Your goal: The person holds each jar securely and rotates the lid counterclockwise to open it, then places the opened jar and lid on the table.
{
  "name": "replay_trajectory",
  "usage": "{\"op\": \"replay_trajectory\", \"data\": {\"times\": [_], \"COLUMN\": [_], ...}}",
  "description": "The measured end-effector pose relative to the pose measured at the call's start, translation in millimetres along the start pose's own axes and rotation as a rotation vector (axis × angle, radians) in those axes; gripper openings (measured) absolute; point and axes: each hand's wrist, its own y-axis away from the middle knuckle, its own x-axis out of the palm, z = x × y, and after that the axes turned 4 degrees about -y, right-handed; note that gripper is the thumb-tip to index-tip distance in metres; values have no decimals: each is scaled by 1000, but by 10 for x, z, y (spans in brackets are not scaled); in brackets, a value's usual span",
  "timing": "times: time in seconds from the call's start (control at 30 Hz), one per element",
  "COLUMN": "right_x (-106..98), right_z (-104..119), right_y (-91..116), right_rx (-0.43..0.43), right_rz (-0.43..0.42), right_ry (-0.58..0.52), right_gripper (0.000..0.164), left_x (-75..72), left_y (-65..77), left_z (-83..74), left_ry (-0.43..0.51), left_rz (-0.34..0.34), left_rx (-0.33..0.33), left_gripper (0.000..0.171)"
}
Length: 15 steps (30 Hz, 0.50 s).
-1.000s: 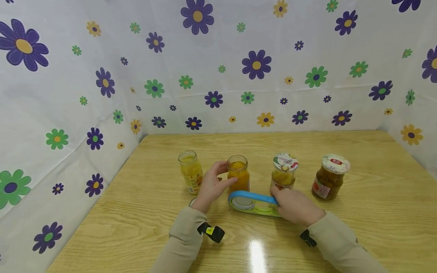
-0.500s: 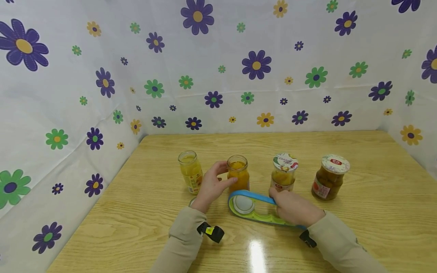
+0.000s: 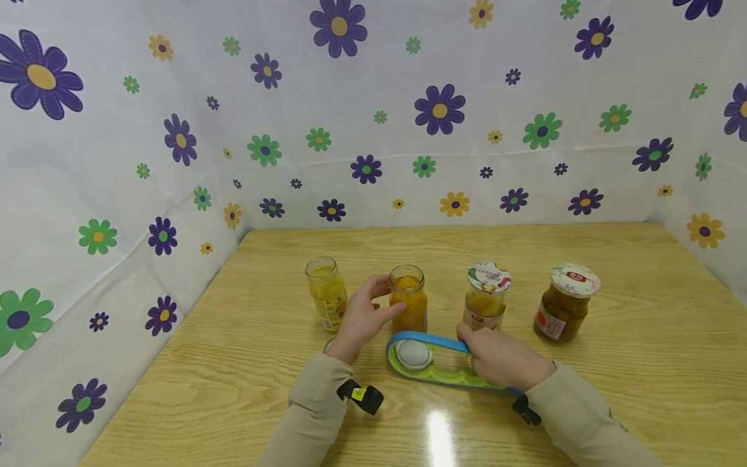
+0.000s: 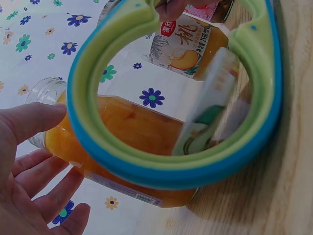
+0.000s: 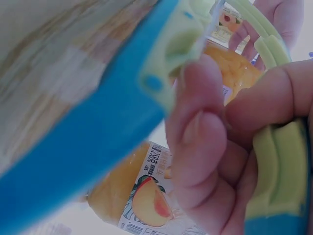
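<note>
Between its thumb and fingers, the left hand (image 3: 364, 318) holds an uncapped jar (image 3: 411, 316) of orange fruit. Nearby, the right hand (image 3: 508, 357) grips a blue-and-green opener (image 3: 438, 340), a pale lid (image 3: 414, 355) showing within its loop to that hand's left; a lidded jar (image 3: 484, 306) stands just beyond.

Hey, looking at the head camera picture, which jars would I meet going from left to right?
Open yellow jar, open orange jar, lidded yellowish jar, lidded brown jar.
</note>
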Motion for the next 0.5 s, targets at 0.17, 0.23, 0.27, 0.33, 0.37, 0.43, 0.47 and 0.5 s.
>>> {"op": "replay_trajectory", "data": {"times": [0.17,0.23,0.27,0.33,0.37,0.43,0.47,0.5], "right_x": [2,0,-2,-8,-13,-26,-33,-43], "right_z": [18,23,27,34,39,51,56,61], "right_y": [8,14,17,21,22,25,28,33], "right_rx": [-6,-16,-22,-27,-29,-29,-28,-23], "right_rz": [16,25,27,34,36,37,34,33], "right_ry": [-6,-18,-19,-18,-15,-3,9,18], "right_gripper": [14,14,14,14,14,14,14,13], "left_x": [-3,-3,-2,-4,-5,-6,-6,-6], "left_y": [0,0,0,-1,-2,-5,-7,-9], "left_z": [-9,-12,-12,-12,-10,-8,-8,-8], "left_ry": [-18,-21,-21,-24,-24,-26,-22,-18], "left_rz": [-3,-3,-3,-3,-2,-1,0,0], "left_rx": [15,16,15,11,9,7,9,10], "left_gripper": [47,47,47,47,47,47,47,47]}}
